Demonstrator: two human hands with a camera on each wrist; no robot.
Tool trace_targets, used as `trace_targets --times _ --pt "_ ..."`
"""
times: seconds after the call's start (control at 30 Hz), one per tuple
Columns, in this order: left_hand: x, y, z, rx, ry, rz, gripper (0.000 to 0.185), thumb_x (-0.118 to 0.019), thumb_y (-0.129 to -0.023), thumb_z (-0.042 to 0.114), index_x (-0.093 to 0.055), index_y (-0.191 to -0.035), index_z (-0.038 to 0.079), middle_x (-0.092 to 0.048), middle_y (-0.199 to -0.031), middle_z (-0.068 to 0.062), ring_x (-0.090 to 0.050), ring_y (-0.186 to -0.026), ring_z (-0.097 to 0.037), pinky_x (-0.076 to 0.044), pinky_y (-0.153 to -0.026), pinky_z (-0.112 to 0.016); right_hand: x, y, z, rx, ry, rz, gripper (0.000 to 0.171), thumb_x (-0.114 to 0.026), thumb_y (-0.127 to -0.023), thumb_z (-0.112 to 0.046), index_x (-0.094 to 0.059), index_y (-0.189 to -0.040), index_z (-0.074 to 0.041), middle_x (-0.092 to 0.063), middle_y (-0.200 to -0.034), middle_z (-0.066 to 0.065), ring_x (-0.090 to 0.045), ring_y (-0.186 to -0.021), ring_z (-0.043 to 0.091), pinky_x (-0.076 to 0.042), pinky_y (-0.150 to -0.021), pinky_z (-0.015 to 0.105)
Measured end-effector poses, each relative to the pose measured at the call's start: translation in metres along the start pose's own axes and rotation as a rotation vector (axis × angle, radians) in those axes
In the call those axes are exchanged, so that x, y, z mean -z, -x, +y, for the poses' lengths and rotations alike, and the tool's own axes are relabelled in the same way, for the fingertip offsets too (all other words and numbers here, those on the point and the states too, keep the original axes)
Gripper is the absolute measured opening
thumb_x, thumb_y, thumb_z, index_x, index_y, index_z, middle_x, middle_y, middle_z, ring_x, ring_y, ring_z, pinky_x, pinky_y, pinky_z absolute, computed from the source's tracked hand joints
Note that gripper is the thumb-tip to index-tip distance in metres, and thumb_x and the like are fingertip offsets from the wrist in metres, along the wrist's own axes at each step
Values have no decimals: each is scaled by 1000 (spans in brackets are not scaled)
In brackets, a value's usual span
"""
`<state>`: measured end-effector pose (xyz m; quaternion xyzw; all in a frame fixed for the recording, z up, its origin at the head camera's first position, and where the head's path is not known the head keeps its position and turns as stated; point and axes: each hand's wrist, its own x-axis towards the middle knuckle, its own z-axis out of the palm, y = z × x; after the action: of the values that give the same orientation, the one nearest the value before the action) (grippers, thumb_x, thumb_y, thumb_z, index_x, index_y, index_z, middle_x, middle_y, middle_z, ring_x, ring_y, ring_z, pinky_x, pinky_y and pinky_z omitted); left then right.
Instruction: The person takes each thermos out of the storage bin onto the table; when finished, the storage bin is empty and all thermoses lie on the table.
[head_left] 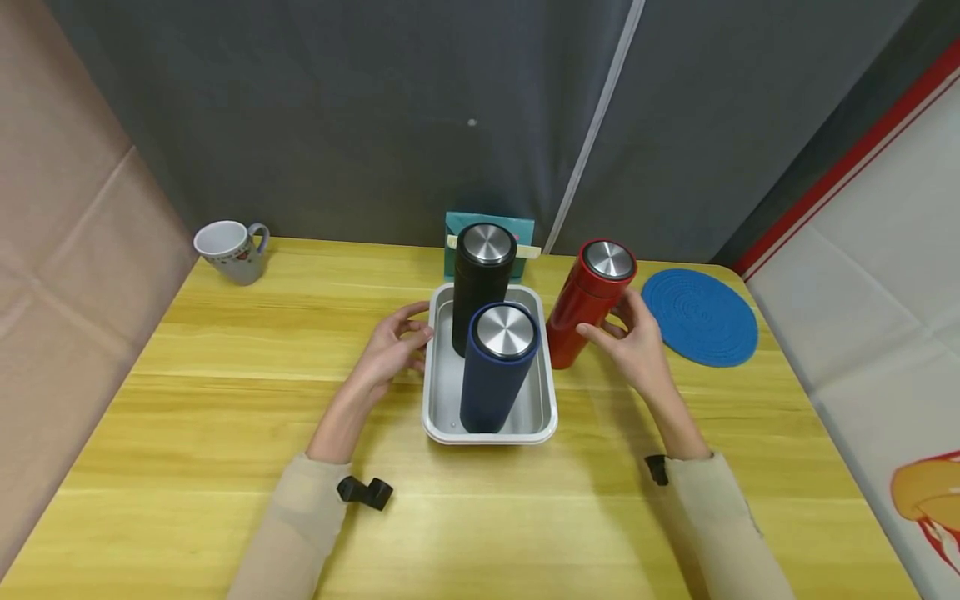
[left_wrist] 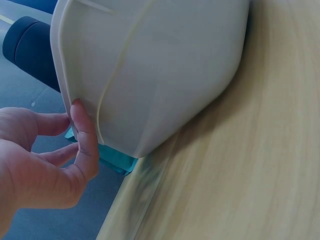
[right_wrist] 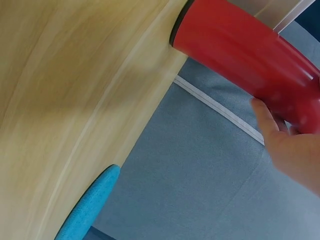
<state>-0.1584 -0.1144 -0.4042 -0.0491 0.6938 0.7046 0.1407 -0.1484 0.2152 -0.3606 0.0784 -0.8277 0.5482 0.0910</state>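
Note:
A light metal tray [head_left: 537, 425] stands mid-table, with a black thermos [head_left: 480, 292] and a dark blue thermos [head_left: 495, 383] upright inside it. My left hand [head_left: 390, 346] is at the tray's left rim, where thumb and finger pinch the edge; the left wrist view shows one digit against the tray's outer wall [left_wrist: 165, 65]. To the right of the tray is a red thermos [head_left: 581, 312] with a silver lid top. My right hand [head_left: 633, 346] grips it by its upper part from the right. Its base is close over the table, beside the tray's wall.
A teal box-like item [head_left: 457, 223] stands behind the tray, partly hidden by the black thermos. A blue round mat [head_left: 701, 317] lies at the right. At the back left corner is a patterned mug [head_left: 236, 254]. A grey curtain [head_left: 337, 125] closes off the table's back edge.

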Motion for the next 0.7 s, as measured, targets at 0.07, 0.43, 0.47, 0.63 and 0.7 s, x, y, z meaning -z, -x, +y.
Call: trace_targets --times 0.07,0.43,0.47,0.63,0.7 --pt "0 0 0 -2 6 1 49 -56 -97 8 -43 -144 12 -52 -115 -15 -58 -79 -20 -55 -57 -26 0 0 4 9 -9 3 73 -75 -83 -1 -37 -145 -3 -52 -136 15 -53 -118 26 -51 -95 39" --pt "-3 1 -1 -13 0 18 48 -56 -97 9 -44 -143 14 -53 -115 -14 -57 -75 -19 -55 -57 -25 2 5 10 42 -68 39 63 -73 -83 2 -46 -140 -1 -54 -131 16 -58 -110 15 -53 -84 17" --pt "-3 0 -2 -15 0 17 48 -56 -98 9 -44 -143 13 -52 -115 -14 -57 -75 -19 -55 -57 -25 3 6 10 42 -64 40 62 -73 -83 3 -46 -139 1 -54 -132 17 -58 -109 15 -53 -84 17" --pt "-2 -1 -2 -19 4 10 48 -56 -98 9 -43 -144 11 -51 -116 -16 -57 -76 -18 -54 -56 -24 8 11 8 59 -82 26 57 -70 -85 4 -48 -138 3 -54 -131 20 -60 -108 12 -53 -83 18" --pt "-2 0 -1 -17 4 10 49 -56 -98 10 -43 -144 11 -51 -117 -16 -57 -76 -18 -55 -56 -24 10 15 8 72 -101 16 56 -69 -85 5 -49 -137 3 -55 -131 20 -61 -108 11 -54 -83 19"
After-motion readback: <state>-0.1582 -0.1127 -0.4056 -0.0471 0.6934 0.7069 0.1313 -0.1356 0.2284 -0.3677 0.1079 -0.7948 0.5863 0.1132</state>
